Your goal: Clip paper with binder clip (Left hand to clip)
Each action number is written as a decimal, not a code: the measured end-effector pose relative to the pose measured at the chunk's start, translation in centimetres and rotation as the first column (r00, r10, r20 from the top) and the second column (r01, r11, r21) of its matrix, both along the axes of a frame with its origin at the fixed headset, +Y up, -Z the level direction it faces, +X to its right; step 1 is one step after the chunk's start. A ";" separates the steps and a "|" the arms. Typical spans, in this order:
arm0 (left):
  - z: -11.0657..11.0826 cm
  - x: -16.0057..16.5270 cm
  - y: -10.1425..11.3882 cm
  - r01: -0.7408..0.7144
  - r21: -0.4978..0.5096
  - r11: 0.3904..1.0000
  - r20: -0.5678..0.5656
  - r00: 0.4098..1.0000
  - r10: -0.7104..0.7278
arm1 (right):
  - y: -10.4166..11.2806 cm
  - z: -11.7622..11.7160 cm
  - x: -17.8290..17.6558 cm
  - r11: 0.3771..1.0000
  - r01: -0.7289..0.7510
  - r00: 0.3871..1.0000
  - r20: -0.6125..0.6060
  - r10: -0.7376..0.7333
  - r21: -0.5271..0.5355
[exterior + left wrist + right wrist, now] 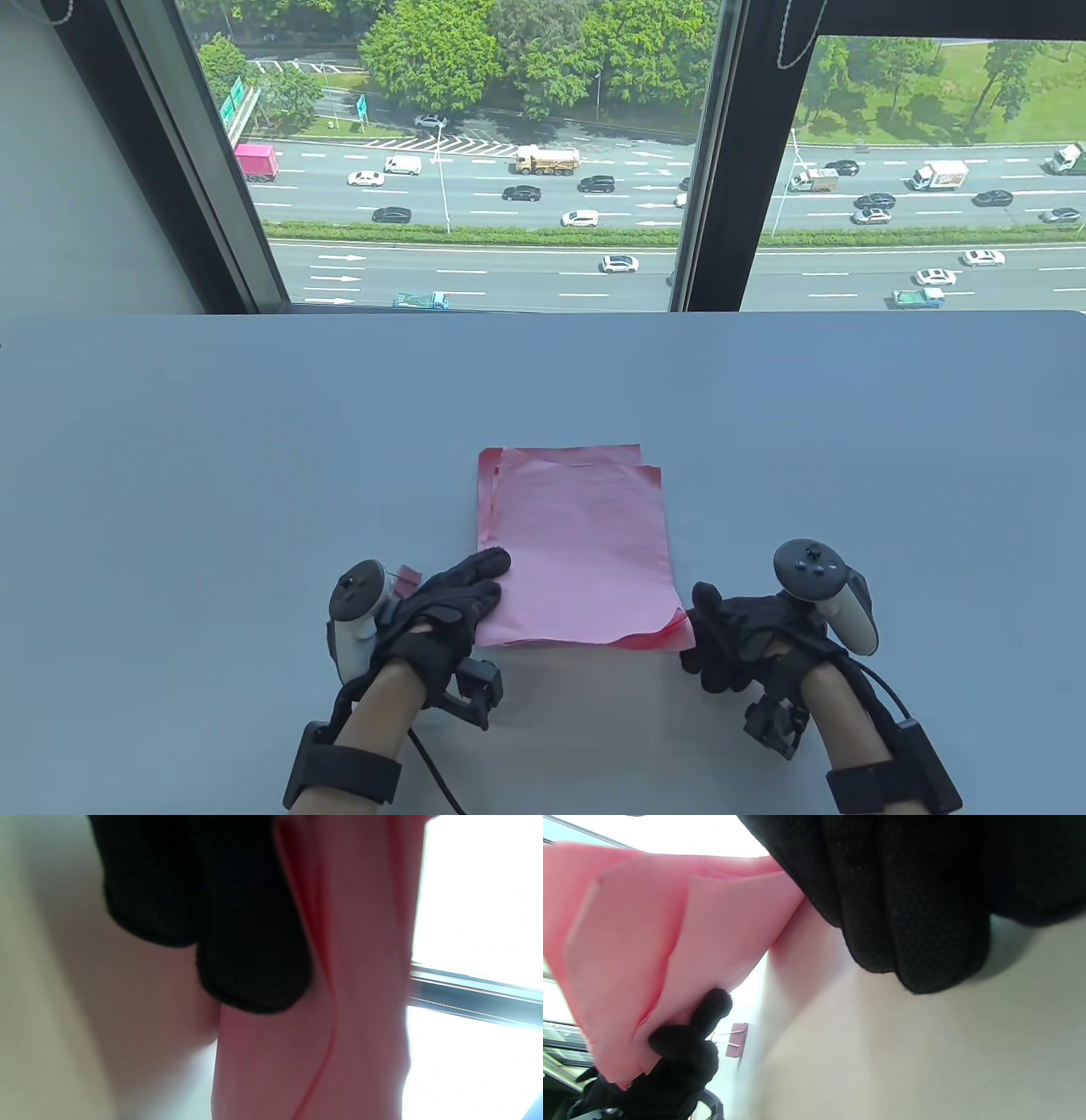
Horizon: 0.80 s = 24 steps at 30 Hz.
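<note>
A stack of pink paper lies on the grey table, its near edge raised a little. My left hand holds the near left edge, with its fingers on top of the paper. My right hand holds the curled near right corner. In the right wrist view its fingers meet the paper. A small maroon binder clip lies on the table just left of my left hand, apart from the paper. It also shows in the right wrist view, beyond the left hand.
The grey table runs back to a window with a dark frame post. Nothing else lies on the table around the paper.
</note>
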<state>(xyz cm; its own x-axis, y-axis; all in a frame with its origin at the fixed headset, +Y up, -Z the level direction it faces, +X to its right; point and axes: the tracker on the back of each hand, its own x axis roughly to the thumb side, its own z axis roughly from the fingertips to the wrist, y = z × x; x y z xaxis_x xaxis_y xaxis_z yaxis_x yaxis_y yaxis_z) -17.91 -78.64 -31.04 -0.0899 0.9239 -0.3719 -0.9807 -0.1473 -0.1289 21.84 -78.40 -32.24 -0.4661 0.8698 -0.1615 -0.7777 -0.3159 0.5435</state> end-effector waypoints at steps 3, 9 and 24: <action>0.0 0.1 -0.1 -0.043 -0.010 0.999 0.030 0.999 0.043 | -0.5 0.0 -0.3 0.995 0.089 0.996 0.002 -0.089 -0.049; -0.1 1.0 0.3 0.005 0.011 1.000 0.211 0.978 -0.007 | -0.8 -0.3 0.2 0.977 0.206 0.976 0.077 -0.202 -0.052; -0.3 2.8 0.4 0.253 0.148 0.956 0.484 0.824 -0.293 | -0.6 -0.9 0.4 0.978 0.205 0.967 0.149 -0.208 0.036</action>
